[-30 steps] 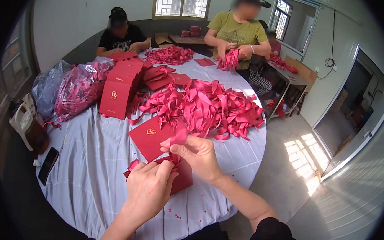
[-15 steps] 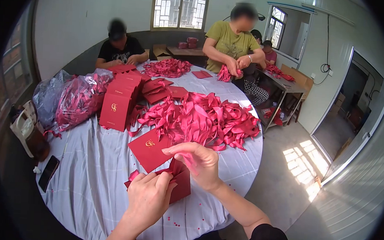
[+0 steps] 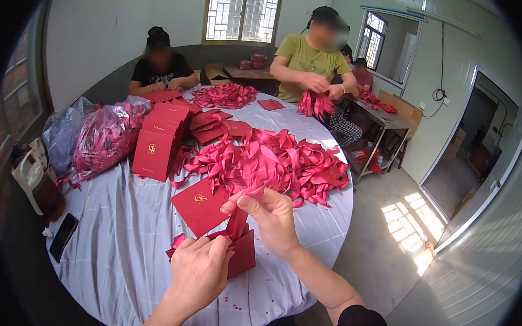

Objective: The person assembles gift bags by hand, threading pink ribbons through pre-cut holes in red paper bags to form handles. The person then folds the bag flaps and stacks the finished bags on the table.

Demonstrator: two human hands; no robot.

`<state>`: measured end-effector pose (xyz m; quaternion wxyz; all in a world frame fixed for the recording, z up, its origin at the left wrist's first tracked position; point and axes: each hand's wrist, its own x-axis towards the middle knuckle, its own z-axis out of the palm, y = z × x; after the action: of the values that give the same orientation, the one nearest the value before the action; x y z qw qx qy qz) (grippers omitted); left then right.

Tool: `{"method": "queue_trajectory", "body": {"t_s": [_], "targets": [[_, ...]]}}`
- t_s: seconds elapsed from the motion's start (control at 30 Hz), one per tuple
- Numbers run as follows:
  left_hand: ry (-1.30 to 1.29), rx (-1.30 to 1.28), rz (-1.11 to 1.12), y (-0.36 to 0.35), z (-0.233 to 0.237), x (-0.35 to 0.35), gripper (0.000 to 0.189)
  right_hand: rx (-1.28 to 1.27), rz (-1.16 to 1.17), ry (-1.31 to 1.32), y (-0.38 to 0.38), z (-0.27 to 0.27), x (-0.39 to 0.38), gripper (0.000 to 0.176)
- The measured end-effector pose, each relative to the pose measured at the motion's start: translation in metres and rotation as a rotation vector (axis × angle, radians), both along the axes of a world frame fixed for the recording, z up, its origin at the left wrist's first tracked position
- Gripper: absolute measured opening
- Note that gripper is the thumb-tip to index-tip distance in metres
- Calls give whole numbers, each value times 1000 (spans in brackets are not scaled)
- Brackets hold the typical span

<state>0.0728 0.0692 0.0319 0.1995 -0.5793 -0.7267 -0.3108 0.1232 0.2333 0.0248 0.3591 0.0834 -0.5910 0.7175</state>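
Observation:
A small red paper bag (image 3: 243, 258) stands low at the near side of the table. My left hand (image 3: 199, 267) is closed over its upper edge, and a bit of pink ribbon shows beside the knuckles. Above the bag, my right hand (image 3: 273, 220) pinches a red ribbon (image 3: 238, 222) between thumb and fingers. That ribbon runs down from the pinch to the bag's opening, near my left fingertips. Just beyond lies a flat red bag (image 3: 199, 202) with a gold emblem. Behind my right hand is a large heap of pink-red ribbons (image 3: 273, 160).
Red bags (image 3: 154, 145) stand in a row at left, beside a plastic sack (image 3: 108, 140) of ribbons. A phone (image 3: 63, 237) and a cup holder (image 3: 39, 178) lie near the left edge. Across the white tablecloth (image 3: 115, 232), two people handle bags and ribbons.
My right hand has closed from a loosely cupped pose into a pinch, and the ribbon is now stretched upward from the bag. My left hand stays on the bag.

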Motion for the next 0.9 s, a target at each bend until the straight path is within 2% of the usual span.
{"method": "queue_trajectory", "body": {"t_s": [0.23, 0.73, 0.83, 0.9], "targets": [[-61, -47, -9, -2, 3, 0, 17, -67, 35, -12, 2, -1, -3, 14], [-60, -53, -36, -2, 5, -4, 19, -25, 16, -26, 4, -4, -8, 16], [-118, -94, -25, -4, 8, -3, 19, -47, 105, -59, 7, -4, -6, 16], [-128, -107, -26, -5, 8, -5, 19, 71, 134, -108, 6, -4, -4, 20]]}}
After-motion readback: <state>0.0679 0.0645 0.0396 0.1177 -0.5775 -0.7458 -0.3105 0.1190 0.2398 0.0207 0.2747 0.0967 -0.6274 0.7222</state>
